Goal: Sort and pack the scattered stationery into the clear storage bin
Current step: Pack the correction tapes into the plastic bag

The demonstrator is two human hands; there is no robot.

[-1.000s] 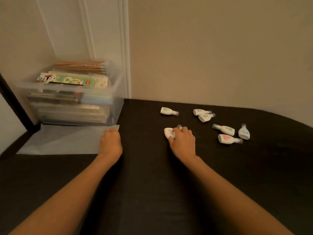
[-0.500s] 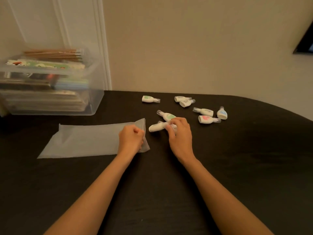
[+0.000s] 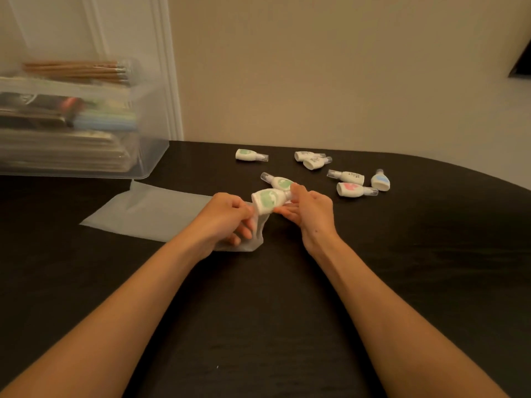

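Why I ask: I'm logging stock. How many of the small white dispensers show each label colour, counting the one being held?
Green label dispensers: 3
Pink label dispenser: 1
Blue label dispenser: 1
Dispensers with no colour showing: 3
Total: 8

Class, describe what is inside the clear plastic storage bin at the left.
Inside the clear plastic storage bin: wooden pencils on top, pastel blue and green packs beneath, flat pale items stacked at the bottom. Blur and stacking hide what those are.
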